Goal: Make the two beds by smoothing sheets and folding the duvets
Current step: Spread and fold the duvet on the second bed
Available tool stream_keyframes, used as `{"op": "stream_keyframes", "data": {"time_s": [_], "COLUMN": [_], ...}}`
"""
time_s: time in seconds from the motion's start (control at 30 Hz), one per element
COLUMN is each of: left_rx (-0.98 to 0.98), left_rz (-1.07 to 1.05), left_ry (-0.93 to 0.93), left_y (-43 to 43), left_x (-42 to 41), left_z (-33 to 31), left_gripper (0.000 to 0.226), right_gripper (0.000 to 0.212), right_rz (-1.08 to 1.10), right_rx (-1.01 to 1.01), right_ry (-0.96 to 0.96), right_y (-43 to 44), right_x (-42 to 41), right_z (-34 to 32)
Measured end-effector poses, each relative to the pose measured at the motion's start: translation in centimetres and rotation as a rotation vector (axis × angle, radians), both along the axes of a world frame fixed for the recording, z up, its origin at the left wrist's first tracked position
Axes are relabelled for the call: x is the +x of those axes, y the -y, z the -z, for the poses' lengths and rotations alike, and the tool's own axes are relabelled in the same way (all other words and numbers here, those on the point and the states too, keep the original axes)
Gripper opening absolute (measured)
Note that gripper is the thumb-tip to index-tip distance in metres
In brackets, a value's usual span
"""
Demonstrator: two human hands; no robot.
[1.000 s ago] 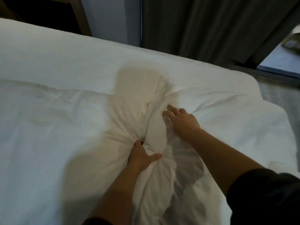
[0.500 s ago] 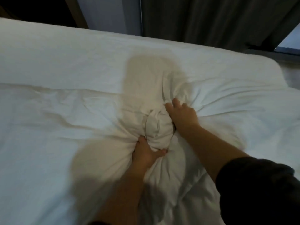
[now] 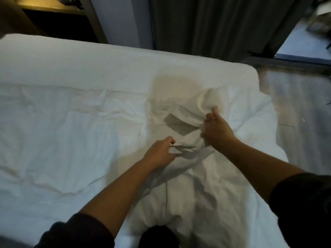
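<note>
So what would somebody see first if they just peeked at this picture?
Right in the middle, the left hand and the right hand each grip the bunched-up white duvet. Beyond it the white sheet lies smooth toward the far edge, and a dark curtain hangs at the back.

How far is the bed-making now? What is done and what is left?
Done: the sheet on the far side lies smooth. In hand: the left hand and right hand both grip bunched fabric of the duvet. Left: the duvet is creased and not yet folded; no second bed is in view.
</note>
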State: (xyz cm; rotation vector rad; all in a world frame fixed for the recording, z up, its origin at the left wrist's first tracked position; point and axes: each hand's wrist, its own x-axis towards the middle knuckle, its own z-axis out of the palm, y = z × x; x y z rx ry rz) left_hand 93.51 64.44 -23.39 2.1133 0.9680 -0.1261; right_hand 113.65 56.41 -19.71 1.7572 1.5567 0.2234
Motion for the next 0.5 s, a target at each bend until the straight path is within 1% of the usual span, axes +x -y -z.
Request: {"op": "stream_keyframes", "data": {"time_s": [0.03,0.1,0.13,0.17,0.23,0.3,0.37,0.4,0.47,0.5], "left_rx": [-0.001,0.017,0.045,0.084,0.171,0.217,0.239,0.268,0.398,0.463], "left_rz": [0.07,0.17,0.213,0.259,0.336,0.395,0.452,0.485,0.554,0.577], "left_ry": [-0.05,-0.099,-0.12,-0.147,-0.194,-0.214,-0.255,-0.283,-0.314,-0.348], "left_y": [1.9,5.6,7.4,9.0,11.9,14.5,16.5,17.1,17.8,17.7], "left_x": [-0.3,-0.8,-1.1,-1.4,-2.4,-3.4,-4.2,-4.4,-4.8,-4.8], "left_z": [-0.3,-0.2,0.0,0.5,1.9,3.9,5.8,6.7,7.8,8.3], "left_gripper": [0.034,0.033,0.031,0.029,0.028,0.029,0.028,0.027,0.028,0.033], "right_gripper": [0.026,0.038,0.026,0.016,0.033,0.041,0.054,0.055,0.047,0.046], "right_rz": [0.053,0.061,0.031,0.075,0.214,0.382,0.44,0.411,0.193,0.051], "right_rx": [-0.032,-0.247,-0.284,-0.332,-0.374,-0.313,-0.264,-0.264,-0.273,-0.282], "right_ry": [-0.028,-0.099,-0.174,-0.221,-0.283,-0.388,-0.418,-0.386,-0.258,-0.215], "right_y": [1.9,6.0,8.2,10.3,14.4,18.2,20.7,21.3,21.4,21.3], "right_x": [-0.5,-1.7,-2.2,-2.9,-3.9,-4.5,-5.1,-5.2,-6.0,-6.0], "right_z": [-0.2,0.2,0.8,1.5,3.1,5.6,8.0,8.9,9.7,10.2]}}
